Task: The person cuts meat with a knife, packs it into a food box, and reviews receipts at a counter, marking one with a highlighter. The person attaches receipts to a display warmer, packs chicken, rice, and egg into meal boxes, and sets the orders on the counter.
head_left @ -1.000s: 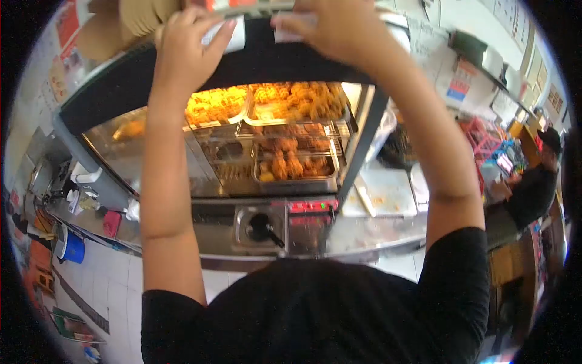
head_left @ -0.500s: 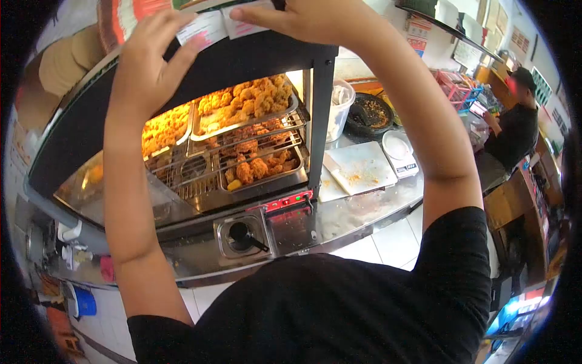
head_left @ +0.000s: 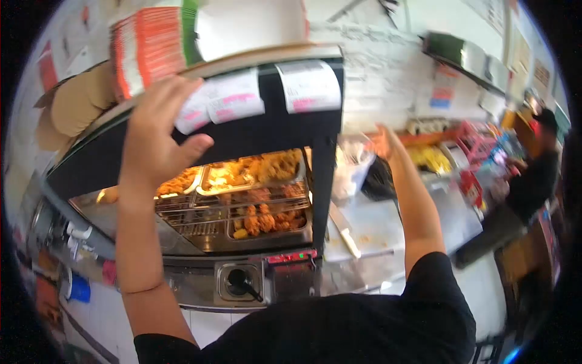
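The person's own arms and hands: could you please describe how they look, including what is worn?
A plain black, short-sleeved fabric shirt covers the upper arms, its sleeves ending above the elbows. Left hand and right hand, blurred, show no gloves.

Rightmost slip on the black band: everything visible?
White, paper-looking rightmost slip, rectangular, with dark print, a dark top strip and a pink mark; text unreadable. It lies flat-looking, slightly tilted, against the black band, apart from the other slips. Left hand and right hand are clear of it.
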`<state>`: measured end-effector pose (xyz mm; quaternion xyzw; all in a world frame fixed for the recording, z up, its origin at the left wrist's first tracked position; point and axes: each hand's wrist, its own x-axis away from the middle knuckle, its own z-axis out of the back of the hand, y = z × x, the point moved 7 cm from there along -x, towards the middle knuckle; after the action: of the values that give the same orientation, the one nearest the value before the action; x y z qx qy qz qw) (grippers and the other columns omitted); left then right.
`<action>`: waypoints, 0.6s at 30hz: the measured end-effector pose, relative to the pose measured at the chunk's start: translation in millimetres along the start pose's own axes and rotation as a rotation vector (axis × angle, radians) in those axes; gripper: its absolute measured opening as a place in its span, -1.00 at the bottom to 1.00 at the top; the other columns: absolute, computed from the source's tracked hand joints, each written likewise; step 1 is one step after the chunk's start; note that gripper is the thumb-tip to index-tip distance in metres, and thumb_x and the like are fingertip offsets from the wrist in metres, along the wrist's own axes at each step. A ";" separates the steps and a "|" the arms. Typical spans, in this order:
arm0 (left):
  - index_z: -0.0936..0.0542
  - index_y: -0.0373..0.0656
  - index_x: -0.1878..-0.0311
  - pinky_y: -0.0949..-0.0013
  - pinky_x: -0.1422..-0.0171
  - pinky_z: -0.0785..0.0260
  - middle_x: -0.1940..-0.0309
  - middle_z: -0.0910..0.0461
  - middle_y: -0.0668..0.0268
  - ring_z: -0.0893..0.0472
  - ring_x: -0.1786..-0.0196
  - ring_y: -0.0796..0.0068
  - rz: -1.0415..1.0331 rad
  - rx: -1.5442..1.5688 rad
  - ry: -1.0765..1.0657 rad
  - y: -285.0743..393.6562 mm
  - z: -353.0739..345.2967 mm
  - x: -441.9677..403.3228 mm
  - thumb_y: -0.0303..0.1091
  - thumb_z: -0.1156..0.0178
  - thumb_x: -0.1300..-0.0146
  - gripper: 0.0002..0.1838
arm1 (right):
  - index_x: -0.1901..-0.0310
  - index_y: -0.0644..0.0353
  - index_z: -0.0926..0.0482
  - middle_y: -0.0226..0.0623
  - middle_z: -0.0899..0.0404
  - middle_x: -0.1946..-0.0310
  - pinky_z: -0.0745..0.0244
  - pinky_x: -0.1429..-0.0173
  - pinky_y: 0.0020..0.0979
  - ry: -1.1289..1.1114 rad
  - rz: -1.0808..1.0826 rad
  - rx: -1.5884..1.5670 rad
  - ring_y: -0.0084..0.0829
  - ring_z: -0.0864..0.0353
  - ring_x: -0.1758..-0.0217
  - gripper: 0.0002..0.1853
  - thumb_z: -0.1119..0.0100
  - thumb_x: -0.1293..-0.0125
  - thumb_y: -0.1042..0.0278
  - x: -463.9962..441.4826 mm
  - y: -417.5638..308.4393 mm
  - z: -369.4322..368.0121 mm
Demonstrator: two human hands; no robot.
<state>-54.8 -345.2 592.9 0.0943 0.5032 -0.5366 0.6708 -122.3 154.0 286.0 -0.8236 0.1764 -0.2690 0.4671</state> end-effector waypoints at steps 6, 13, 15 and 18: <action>-0.52 -0.36 0.06 0.19 -0.07 -0.32 0.16 -0.50 0.03 -0.50 0.08 0.04 0.253 0.014 0.008 -15.3 15.5 14.6 0.35 0.01 -0.16 -0.21 | 0.28 0.27 -0.54 -0.13 -0.55 0.36 -0.40 0.39 -0.36 -0.079 -0.275 0.411 -0.32 -0.54 0.40 -0.60 -0.08 -0.24 0.00 -110.3 79.0 -5.2; -0.53 -0.33 -0.01 0.18 -0.19 -0.21 0.06 -0.50 0.05 -0.47 -0.01 0.07 0.282 -0.015 -0.038 -8.8 8.0 9.3 0.41 0.22 -0.21 -0.14 | 0.51 0.20 -0.58 -0.28 -0.55 0.58 -0.30 0.50 -0.42 0.025 0.233 1.229 -0.47 -0.48 0.59 -0.63 -0.09 -0.23 0.04 -131.3 58.3 -9.0; -0.51 -0.31 -0.07 0.18 -0.27 -0.14 0.01 -0.50 0.04 -0.45 -0.09 0.07 0.311 -0.016 -0.081 -5.6 5.1 10.7 0.40 0.25 -0.23 -0.14 | 0.50 0.23 -0.61 -0.30 -0.56 0.60 -0.29 0.49 -0.45 -0.045 0.592 1.156 -0.51 -0.49 0.57 -0.59 -0.06 -0.25 0.03 -229.2 74.3 10.9; -0.40 -0.30 -0.19 0.18 -0.28 -0.16 -0.08 -0.47 0.04 -0.42 -0.16 0.03 0.243 -0.143 0.074 9.1 11.3 16.7 0.34 0.14 -0.24 -0.18 | 0.37 0.25 -0.64 -0.28 -0.58 0.53 -0.33 0.42 -0.46 -0.051 0.602 0.684 -0.50 -0.51 0.52 -0.55 0.06 -0.35 0.02 -131.7 24.5 -8.2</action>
<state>-42.3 -359.5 581.6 0.1262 0.5494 -0.4101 0.7169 -232.7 207.5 231.6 -0.5406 0.2974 -0.1435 0.7738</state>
